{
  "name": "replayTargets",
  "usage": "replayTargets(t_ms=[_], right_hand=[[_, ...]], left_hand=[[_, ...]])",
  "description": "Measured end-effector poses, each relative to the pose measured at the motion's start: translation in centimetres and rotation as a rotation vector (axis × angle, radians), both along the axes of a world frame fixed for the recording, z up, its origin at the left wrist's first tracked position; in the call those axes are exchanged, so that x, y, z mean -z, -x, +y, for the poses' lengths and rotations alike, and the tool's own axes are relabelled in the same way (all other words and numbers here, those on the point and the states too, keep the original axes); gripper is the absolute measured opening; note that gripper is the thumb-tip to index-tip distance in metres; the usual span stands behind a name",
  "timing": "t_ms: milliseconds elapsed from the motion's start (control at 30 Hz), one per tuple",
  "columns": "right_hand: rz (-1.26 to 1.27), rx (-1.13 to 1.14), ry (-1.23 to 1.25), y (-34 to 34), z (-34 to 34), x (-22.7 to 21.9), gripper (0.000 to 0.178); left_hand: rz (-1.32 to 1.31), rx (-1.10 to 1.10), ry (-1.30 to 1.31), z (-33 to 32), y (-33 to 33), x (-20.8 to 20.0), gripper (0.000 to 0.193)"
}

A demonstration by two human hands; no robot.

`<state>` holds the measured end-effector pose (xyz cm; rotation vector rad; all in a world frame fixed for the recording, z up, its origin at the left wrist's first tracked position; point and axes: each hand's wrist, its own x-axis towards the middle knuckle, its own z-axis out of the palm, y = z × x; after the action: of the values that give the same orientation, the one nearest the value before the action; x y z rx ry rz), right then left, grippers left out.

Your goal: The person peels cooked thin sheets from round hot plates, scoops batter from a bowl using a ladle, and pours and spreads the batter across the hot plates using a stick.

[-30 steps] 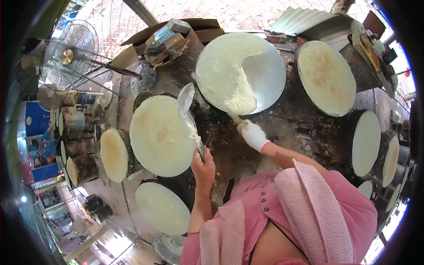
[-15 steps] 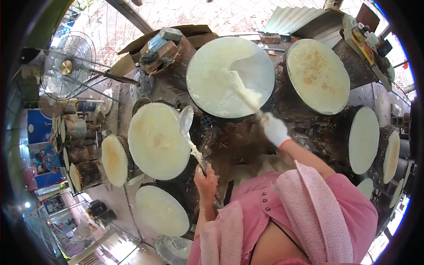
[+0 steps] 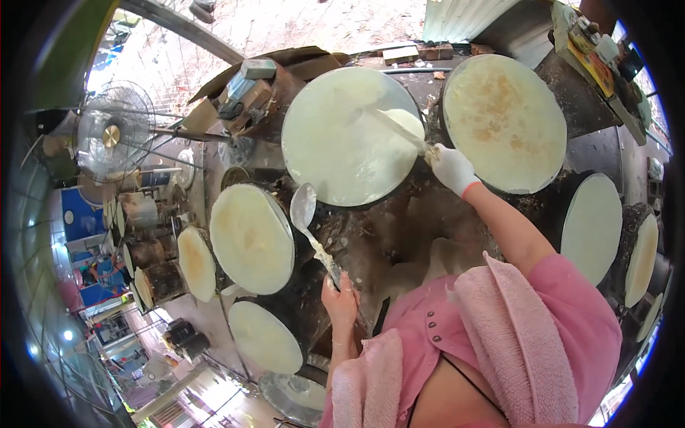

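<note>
The left hand (image 3: pixel 341 298) grips a batter-smeared ladle (image 3: pixel 304 207), its bowl between two griddles; the gloved right hand (image 3: pixel 454 172) clasps a spreader (image 3: pixel 407 133) over the large round griddle (image 3: pixel 349 205), coated with pale batter (image 3: pixel 335 143). Boxes (image 3: pixel 257 69) fill a drum (image 3: pixel 287 94).

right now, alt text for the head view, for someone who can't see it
A gloved right hand holds a flat spreader over a pale round of batter; the bare left hand holds a ladle. Similar rounds flank it.
</note>
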<state>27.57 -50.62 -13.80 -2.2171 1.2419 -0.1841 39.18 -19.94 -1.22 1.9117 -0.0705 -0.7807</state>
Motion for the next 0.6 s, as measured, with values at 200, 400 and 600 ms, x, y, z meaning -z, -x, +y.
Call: replayTargets(t_ms=[200,400,600], right_hand=[[0.092,-0.136,-0.21,2.8,4.1,1.2,0.055],[0.191,0.016,0.105,-6.2,-4.5,-0.1,0.06],[0.059,-0.075,0.178,-13.2,-9.1,-5.0,0.043]], left_hand=[[-0.008,0.009,-0.043,-0.7,0.0,0.3,0.011],[0.001,0.03,-0.098,-0.6,0.2,-0.2,0.009],[0.008,0.006,-0.141,-0.1,0.5,0.6,0.008]])
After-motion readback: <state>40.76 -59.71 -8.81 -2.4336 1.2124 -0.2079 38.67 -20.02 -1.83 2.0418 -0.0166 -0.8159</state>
